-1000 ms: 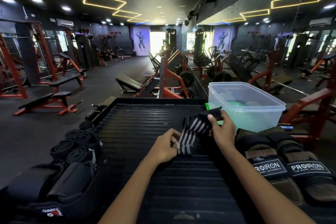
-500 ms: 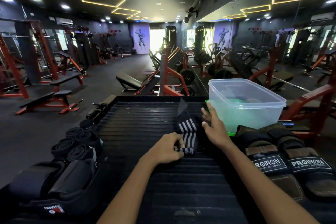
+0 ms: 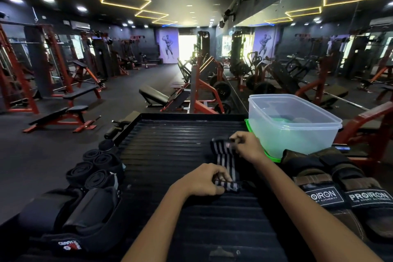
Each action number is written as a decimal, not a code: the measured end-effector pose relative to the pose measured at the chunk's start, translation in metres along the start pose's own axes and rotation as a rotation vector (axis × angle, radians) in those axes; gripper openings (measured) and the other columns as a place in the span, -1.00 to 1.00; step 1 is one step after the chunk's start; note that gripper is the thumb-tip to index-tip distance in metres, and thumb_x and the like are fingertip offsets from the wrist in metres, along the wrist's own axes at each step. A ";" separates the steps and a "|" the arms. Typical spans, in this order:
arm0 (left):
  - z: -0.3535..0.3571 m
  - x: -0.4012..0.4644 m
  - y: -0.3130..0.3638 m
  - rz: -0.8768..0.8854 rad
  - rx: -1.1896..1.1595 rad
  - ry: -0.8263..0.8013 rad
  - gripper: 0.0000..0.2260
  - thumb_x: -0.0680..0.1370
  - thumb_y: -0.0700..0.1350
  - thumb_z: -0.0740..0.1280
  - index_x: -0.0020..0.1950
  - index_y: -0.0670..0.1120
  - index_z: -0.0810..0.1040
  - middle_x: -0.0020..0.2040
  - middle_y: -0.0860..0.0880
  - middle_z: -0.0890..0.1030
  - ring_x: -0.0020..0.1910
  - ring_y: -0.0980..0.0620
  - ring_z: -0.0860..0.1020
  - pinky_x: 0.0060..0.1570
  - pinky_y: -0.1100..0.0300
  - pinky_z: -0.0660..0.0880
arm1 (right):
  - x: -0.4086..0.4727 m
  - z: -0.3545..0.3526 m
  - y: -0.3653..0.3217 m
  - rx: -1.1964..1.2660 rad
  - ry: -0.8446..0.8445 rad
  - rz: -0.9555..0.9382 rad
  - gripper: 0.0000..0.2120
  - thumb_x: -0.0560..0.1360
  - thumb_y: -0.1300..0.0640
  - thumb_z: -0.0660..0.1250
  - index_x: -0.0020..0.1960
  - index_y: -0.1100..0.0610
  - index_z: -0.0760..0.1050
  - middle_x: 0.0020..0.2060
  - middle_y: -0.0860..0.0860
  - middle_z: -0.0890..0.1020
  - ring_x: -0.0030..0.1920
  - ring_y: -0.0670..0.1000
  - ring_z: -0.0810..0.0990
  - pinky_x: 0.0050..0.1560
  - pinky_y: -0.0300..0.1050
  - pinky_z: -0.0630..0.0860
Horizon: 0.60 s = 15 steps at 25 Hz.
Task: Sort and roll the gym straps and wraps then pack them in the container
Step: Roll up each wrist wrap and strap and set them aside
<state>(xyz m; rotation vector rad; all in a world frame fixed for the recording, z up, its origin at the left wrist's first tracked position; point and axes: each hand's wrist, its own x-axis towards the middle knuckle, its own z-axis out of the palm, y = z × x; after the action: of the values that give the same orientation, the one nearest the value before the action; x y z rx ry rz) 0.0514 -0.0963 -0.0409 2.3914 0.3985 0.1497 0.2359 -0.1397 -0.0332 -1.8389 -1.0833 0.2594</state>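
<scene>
I see a black-and-grey striped wrist wrap (image 3: 223, 160) stretched along the ribbed black platform (image 3: 170, 155), running from near me toward the far side. My left hand (image 3: 204, 179) holds its near end, fingers curled down over a small rolled portion and pinching it against the platform. My right hand (image 3: 247, 147) holds the far end, thumb and fingertips pinching the edge of the fabric, just beside the clear plastic container (image 3: 293, 125). The container stands at the platform's far right corner on a green lid (image 3: 271, 156); I can make out something green through its walls but cannot tell what it is.

On the left edge of the platform lies a cluster of rolled black wraps (image 3: 95, 166), packed close together with their spiral ends facing up. Nearer me on that side sit bulky black padded straps (image 3: 70, 219), one with a red-and-white logo. On the right, just beside my right forearm, lie two PROIRON straps (image 3: 348, 195) side by side, black with brown leather parts, their white lettering facing me. Beyond the platform stretches the gym floor with red-framed benches (image 3: 63, 115) and machines, and a mirrored wall (image 3: 319, 53) on the right
</scene>
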 end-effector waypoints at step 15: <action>-0.002 0.003 -0.003 0.023 -0.005 0.078 -0.79 0.44 -0.09 0.50 0.05 -0.08 0.67 -0.06 0.05 0.56 -0.11 0.16 0.51 -0.05 0.29 0.45 | 0.012 -0.005 -0.002 0.227 -0.093 0.037 -0.87 0.50 0.36 0.32 -0.08 0.14 0.53 -0.17 0.16 0.65 -0.22 0.03 0.61 -0.34 -0.24 0.54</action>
<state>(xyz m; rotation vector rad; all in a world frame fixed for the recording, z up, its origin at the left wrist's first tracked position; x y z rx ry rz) 0.0533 -0.0919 -0.0420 2.3909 0.4071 0.2551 0.2445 -0.1327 -0.0257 -1.6582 -1.0387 0.4738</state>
